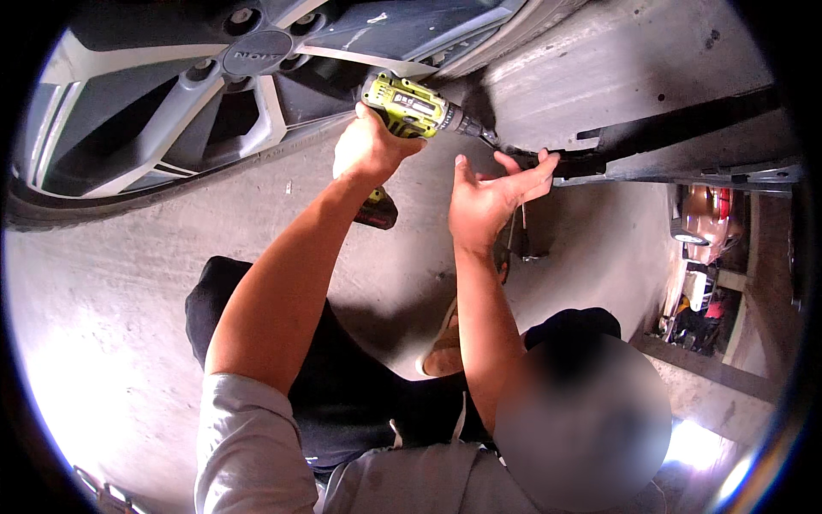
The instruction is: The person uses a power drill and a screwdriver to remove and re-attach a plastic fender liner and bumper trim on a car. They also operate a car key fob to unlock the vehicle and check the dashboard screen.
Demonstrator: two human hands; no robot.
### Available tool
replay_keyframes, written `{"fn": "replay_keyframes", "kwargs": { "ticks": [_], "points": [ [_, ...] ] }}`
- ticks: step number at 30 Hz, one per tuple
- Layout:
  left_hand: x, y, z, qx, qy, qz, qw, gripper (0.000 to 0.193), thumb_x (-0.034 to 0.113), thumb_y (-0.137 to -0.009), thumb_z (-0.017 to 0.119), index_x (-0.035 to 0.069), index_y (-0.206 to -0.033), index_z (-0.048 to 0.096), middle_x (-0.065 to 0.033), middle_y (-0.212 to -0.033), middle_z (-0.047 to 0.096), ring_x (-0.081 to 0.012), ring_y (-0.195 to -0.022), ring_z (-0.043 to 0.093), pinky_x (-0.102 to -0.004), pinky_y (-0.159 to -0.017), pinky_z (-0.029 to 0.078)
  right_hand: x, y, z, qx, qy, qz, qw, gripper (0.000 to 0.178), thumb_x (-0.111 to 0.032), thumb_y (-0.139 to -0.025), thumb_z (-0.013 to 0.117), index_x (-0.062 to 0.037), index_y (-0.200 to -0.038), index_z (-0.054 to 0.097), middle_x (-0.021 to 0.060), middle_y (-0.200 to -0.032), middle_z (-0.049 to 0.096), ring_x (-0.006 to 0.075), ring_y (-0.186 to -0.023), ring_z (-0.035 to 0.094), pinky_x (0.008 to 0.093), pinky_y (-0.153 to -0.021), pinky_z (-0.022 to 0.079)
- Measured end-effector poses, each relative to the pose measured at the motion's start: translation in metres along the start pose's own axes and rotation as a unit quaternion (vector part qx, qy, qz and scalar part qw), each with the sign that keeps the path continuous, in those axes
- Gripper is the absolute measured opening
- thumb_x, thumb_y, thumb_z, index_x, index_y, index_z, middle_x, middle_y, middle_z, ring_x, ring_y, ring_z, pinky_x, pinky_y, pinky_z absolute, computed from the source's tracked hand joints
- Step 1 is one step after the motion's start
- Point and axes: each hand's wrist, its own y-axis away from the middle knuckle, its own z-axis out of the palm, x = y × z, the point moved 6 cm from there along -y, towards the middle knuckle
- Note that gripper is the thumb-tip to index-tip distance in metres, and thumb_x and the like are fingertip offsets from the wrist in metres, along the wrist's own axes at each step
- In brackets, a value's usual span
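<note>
Head view shows my left hand (370,150) wrapped tight around the grip of the yellow-green drill (415,109), its bit pointed at the black trim strip (591,158) beside the wheel (171,94). My right hand (490,195) is open, fingers spread, steadying that strip from below. I judge the fastening unfinished, with the bit up at the strip.

Wheel (171,94) blocks upper left; black trim (676,137) blocks right; concrete floor (103,283) open below.

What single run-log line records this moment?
left hand: grips yellow-green drill | right hand: open at black trim | wheel beside
</note>
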Motion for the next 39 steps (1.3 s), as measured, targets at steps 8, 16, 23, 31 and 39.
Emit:
{"fn": "replay_keyframes", "kwargs": {
  "ticks": [8, 16, 23, 31, 39],
  "points": [
    [-0.002, -0.001, 0.002, -0.019, 0.01, -0.004, 1.0, 0.116, 0.051, -0.066, 0.089, -0.019, -0.139, 0.031, -0.0271, -0.119, 0.066, -0.0365, -0.11, 0.067, -0.0392, -0.095, 0.054, 0.045, -0.022, 0.014, -0.08, -0.226, 0.224, 0.945, 0.044, 0.011, -0.079, 0.07, -0.001, -0.113, 0.044, 0.0107, -0.1, 0.064, 0.0197, -0.077, 0.069, 0.0313, -0.065, 0.059],
    [-0.003, -0.007, 0.007, -0.028, 0.006, -0.03, 0.999, 0.106, 0.05, -0.064, 0.091, -0.014, -0.132, 0.04, -0.0268, -0.118, 0.067, -0.0361, -0.111, 0.067, -0.0397, -0.096, 0.053, 0.047, -0.032, 0.012, -0.156, -0.267, 0.332, 0.891, 0.068, 0.014, -0.072, 0.064, -0.0026, -0.134, 0.042, 0.0119, -0.125, 0.055, 0.0229, -0.079, 0.07, 0.0309, -0.06, 0.053],
    [-0.007, -0.009, 0.01, 0.001, 0.005, -0.03, 1.0, 0.091, 0.047, -0.062, 0.093, -0.009, -0.119, 0.049, -0.0248, -0.11, 0.07, -0.0342, -0.104, 0.07, -0.0383, -0.093, 0.055, 0.035, -0.03, 0.003, -0.223, -0.256, 0.329, 0.881, 0.053, 0.01, -0.071, 0.06, -0.0049, -0.12, 0.049, 0.0087, -0.11, 0.062, 0.024, -0.072, 0.069, 0.0318, -0.059, 0.049],
    [-0.003, -0.007, 0.012, 0.016, -0.012, -0.06, 0.998, 0.078, 0.042, -0.065, 0.091, -0.008, -0.115, 0.06, -0.0221, -0.107, 0.072, -0.028, -0.101, 0.072, -0.0355, -0.09, 0.056, 0.034, -0.032, 0.005, -0.209, -0.274, 0.3, 0.89, 0.054, 0.011, -0.07, 0.055, -0.0038, -0.122, 0.049, 0.009, -0.107, 0.059, 0.0231, -0.063, 0.067, 0.0306, -0.049, 0.048],
    [-0.015, 0.003, 0.026, -0.026, 0.011, -0.15, 0.988, 0.086, 0.042, -0.065, 0.086, -0.008, -0.123, 0.047, -0.0243, -0.117, 0.067, -0.0355, -0.112, 0.067, -0.0392, -0.098, 0.052, 0.037, -0.033, 0.005, -0.225, -0.282, 0.296, 0.884, 0.043, 0.014, -0.07, 0.052, -0.0011, -0.109, 0.046, 0.0103, -0.105, 0.057, 0.0219, -0.057, 0.064, 0.0295, -0.046, 0.047]
  ]
}}
